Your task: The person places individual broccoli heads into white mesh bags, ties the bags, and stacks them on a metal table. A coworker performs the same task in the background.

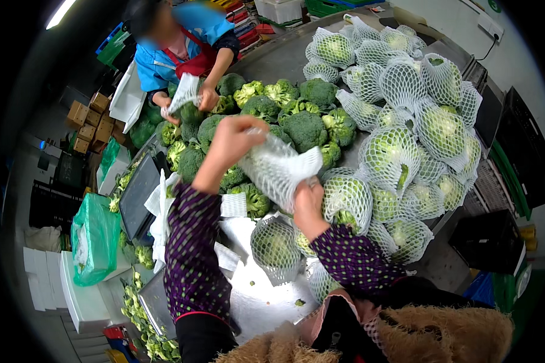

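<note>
A white foam net sleeve [279,168] is stretched between my two hands over the pile of bare broccoli heads [304,131]. My left hand [238,136] pinches its upper left end, and my right hand [309,199] grips its lower right end. The sleeve is partly blurred, and what it may contain cannot be told. Just right of my right hand lies a netted head [346,199]. Nearer to me, another netted head [276,245] rests on the shiny metal table [263,313]. Many more netted heads [390,154] are heaped on the right.
Across the table a co-worker's hands [206,97] hold another white net sleeve [185,93] at a broccoli head. Loose white sleeves [161,208] and a dark tray [140,199] lie left of my left forearm. White foam boxes [84,290] stand beyond the left edge.
</note>
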Demonstrator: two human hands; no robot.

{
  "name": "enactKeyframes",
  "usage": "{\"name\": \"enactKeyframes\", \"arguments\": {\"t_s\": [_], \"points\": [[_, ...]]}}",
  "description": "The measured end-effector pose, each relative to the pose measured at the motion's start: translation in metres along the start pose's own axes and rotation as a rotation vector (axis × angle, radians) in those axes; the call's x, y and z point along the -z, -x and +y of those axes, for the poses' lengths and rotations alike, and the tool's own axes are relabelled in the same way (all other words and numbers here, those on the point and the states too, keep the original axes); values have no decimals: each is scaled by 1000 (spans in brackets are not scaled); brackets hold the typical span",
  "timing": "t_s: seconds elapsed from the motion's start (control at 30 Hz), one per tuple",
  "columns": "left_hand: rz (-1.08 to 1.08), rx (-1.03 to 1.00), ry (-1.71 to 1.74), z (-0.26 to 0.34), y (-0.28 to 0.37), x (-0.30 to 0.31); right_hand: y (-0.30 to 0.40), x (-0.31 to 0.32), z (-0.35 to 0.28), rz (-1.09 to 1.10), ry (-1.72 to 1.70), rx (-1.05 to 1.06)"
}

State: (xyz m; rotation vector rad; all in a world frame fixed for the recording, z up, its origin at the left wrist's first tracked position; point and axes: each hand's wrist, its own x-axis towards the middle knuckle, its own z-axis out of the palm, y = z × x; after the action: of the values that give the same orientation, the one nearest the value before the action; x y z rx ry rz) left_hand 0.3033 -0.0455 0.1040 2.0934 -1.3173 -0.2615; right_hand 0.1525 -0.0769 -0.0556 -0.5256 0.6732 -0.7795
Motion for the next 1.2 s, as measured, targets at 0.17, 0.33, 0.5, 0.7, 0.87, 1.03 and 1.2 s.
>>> {"name": "enactKeyframes", "arguments": {"t_s": [0.17,0.33,0.5,0.7,0.87,1.03,1.2], "points": [[88,47,-678,-41,-68,-52,-46,-28,21,215,234,-328],[-158,381,-343,-39,-32,-24,-31,-19,-1,48,62,-359],[415,463,955,-48,113,-16,10,3,-42,-573,-475,-408],[674,234,936,15,245,-62,18,45,-22,-595,635,-110],[483,394,563,74,307,-60,76,66,-40,-752,1036,-318],[550,404,464,110,349,-79,107,99,-49,-1025,855,-592],[768,446,111,133,359,-106,99,104,-70,-1386,469,-860]]}}
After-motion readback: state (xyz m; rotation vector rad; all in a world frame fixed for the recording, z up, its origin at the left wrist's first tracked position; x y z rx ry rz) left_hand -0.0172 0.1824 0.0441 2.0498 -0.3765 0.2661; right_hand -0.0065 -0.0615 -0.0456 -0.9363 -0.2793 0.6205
